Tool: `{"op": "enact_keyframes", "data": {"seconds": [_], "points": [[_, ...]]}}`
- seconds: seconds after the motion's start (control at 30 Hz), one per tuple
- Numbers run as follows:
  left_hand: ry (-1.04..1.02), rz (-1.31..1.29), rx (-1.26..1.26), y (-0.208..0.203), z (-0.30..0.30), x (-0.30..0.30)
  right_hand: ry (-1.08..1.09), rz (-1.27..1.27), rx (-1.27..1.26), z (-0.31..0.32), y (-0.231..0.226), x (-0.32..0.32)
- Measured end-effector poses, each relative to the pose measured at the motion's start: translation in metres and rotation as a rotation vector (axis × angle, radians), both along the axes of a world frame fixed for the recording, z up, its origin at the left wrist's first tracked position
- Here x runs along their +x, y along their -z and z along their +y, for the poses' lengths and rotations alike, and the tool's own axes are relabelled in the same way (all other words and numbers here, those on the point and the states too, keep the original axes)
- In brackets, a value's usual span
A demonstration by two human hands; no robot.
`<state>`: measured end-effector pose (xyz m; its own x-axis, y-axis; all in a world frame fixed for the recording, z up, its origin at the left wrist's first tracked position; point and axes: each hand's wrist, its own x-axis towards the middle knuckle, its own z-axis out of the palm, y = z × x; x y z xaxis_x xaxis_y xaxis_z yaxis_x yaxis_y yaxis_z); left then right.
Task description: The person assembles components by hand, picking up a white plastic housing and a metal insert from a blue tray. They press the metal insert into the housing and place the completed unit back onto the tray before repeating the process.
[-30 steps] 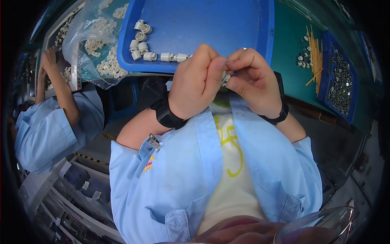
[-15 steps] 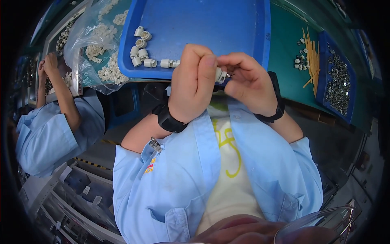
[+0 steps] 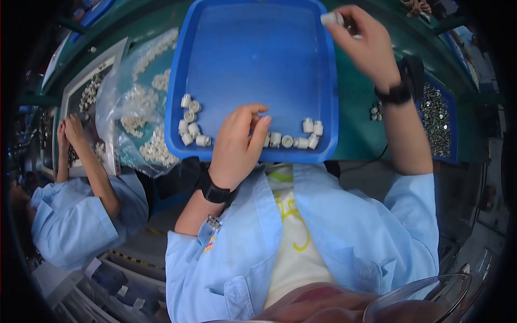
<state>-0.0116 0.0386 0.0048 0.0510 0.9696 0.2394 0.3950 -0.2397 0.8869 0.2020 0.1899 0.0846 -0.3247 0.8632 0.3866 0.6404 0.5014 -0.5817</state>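
Observation:
My right hand (image 3: pixel 365 46) is raised above the far right corner of the blue tray (image 3: pixel 332 81). Pinched between its thumb and fingers is a small white cylindrical plastic part (image 3: pixel 332 19). Over the tray's near edge hovers my left hand (image 3: pixel 235 142), its thumb and index finger apart and nothing visible between them. Similar white parts stand or lie along the tray's near side, such as one white part (image 3: pixel 287 141) right of my left hand. More white parts (image 3: pixel 189 116) are grouped at the left wall, and my left hand hides some of the row.
Left of the tray lies a clear plastic bag (image 3: pixel 113 102) with many small white pieces (image 3: pixel 156 148). A blue bin of small metal parts (image 3: pixel 435 118) stands at the right, behind my right forearm. Another person's hands (image 3: pixel 71 129) work over a tray at the far left.
My hands have parted from their shared hold on a white part. The right hand has moved far and right with a white part; the left stays low over the tray, its fingers loosened.

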Motion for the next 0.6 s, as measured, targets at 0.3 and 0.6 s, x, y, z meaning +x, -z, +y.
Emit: {"op": "enact_keyframes", "data": {"seconds": [0.3, 0.6], "points": [[0.012, 0.253, 0.123, 0.003, 0.016, -0.009, 0.488, -0.64, -0.083, 0.294, 0.071, 0.066], [0.051, 0.139, -0.045, 0.008, 0.019, -0.016, 0.567, -0.598, -0.307, 0.335, 0.109, 0.052]]}}
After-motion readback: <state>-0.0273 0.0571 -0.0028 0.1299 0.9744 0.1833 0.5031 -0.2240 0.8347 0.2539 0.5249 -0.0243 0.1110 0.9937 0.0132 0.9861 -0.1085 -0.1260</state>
